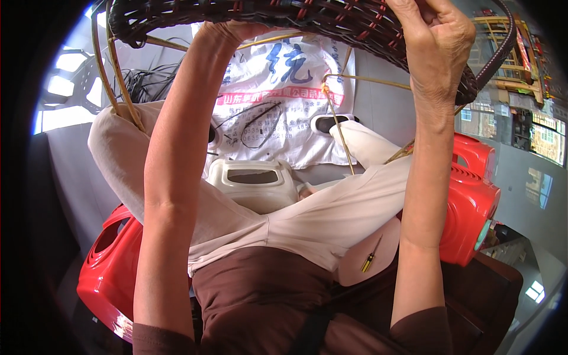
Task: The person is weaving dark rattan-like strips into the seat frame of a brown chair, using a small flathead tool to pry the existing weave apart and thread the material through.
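Observation:
A dark brown woven basket (349, 26) is raised across the top of the view, partly cut off by its edge. My right hand (438, 47) is closed at its right part, the bent fingers against the weave and the tips out of sight. Touching the basket's lower edge farther left is my left hand (239, 29); only its wrist and heel show, and the weave hides the fingers. A curved, wrapped handle (500, 56) arches at the basket's right end. Thin tan canes (118, 77) run down from the basket toward my legs.
A printed white sack (284, 139) lies beyond my crossed legs, near a cream plastic stool (254, 177). Red plastic stools stand left (112, 266) and right (473, 201). On a pink pad by my right thigh rests a screwdriver (370, 257). Dark strips (151, 80) are heaped far left.

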### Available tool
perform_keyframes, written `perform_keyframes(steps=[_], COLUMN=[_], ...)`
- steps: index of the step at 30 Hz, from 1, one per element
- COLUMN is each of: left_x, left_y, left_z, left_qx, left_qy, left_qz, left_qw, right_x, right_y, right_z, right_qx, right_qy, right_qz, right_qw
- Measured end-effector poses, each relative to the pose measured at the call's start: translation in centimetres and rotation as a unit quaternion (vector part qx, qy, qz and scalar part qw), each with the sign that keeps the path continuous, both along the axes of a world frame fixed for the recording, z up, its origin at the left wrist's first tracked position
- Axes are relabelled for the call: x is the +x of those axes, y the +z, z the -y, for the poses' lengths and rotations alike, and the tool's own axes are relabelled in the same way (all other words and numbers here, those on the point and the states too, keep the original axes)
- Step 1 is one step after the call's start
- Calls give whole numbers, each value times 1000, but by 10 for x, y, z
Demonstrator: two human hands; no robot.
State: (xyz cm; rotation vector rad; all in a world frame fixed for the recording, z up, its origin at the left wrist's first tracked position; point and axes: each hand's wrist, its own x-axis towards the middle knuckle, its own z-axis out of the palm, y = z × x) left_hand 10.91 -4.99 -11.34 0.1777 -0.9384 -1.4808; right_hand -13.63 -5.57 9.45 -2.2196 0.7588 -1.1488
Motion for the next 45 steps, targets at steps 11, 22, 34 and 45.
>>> perform_keyframes(steps=[11, 22, 34, 45], left_x=[21, 15, -12, -23], left_y=[7, 38, 70, 82], left_z=[-6, -17, -28, -32], left_qx=[30, 190, 125, 181], left_qy=[-63, -206, -62, -57], left_qz=[-37, -124, 47, 47], left_qw=[997, 952, 989, 981], right_x=[2, 2, 0, -10], right_y=[-2, -2, -11, -25], right_z=[5, 5, 19, -13], right_qx=[-33, -133, -78, -176], right_qy=[-6, -34, -10, -116], right_qz=[10, 1, 36, 142], right_qw=[999, 991, 996, 967])
